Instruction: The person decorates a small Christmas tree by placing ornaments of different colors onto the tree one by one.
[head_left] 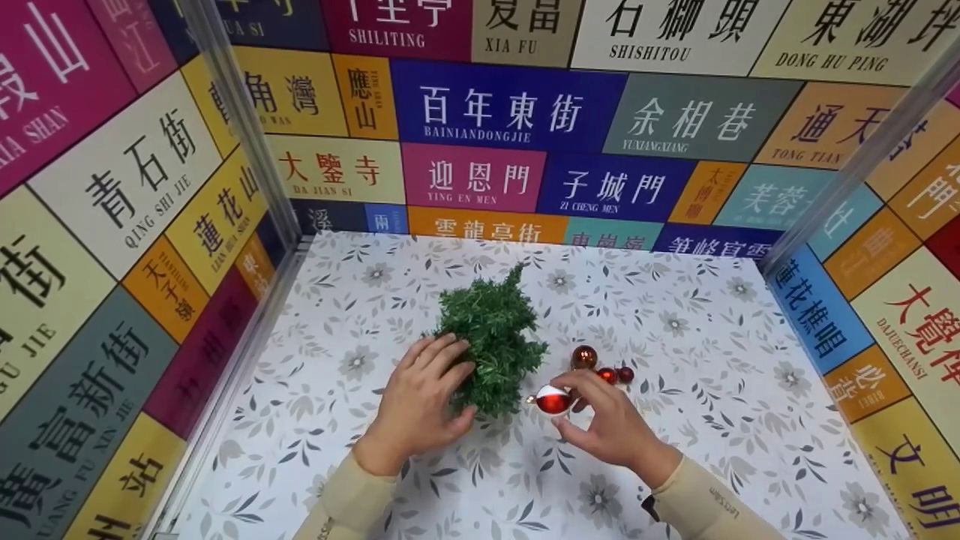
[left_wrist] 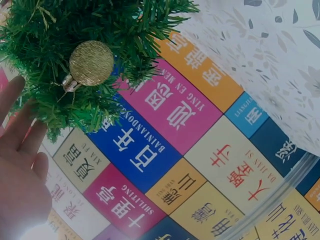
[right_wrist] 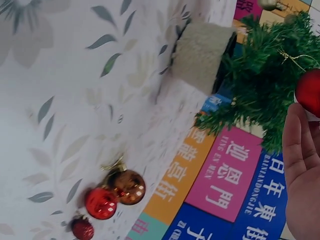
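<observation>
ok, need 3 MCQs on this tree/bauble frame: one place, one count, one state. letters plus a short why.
1. Where do the loose baubles lie?
A. on the table right of the small green tree
B. left of the tree
C. on the tree's top

2. How many loose baubles lie on the table?
A. one
B. three
C. six

3. What is the right hand doing?
A. lying flat on the table
B. pinching a red and white bauble at the tree
C. gripping the tree's base

Answers:
1 A: the loose baubles sit on the table beside the small green tree, on its right.
2 B: the right wrist view shows one bronze and two red.
3 B: the right hand holds the red and white bauble in its fingertips, while the left hand rests on the tree.
</observation>
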